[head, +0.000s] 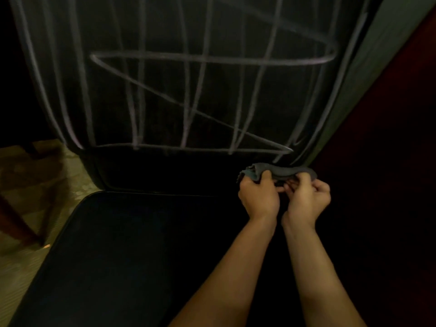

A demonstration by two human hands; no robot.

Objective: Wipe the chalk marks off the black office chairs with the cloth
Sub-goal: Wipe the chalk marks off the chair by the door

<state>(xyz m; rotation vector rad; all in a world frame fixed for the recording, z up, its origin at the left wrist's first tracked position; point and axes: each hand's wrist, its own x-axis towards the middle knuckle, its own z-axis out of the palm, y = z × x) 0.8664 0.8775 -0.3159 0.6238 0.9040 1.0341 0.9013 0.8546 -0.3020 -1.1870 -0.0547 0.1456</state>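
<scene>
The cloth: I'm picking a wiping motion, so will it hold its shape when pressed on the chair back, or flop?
Probably floppy: the cloth sags and wrinkles between the left hand and right hand, which both pinch it. It looks thin and light, so it will likely bunch unless folded. The chalk marks span the whole chair back.

I see my left hand (258, 195) and my right hand (306, 199) close together, both pinching a small gray cloth (283, 172) bunched between them. They are above the back right part of the black chair seat (122, 251). The chair back (165, 95) stands in front of me, covered in white chalk marks (212, 59) that cross each other.
</scene>
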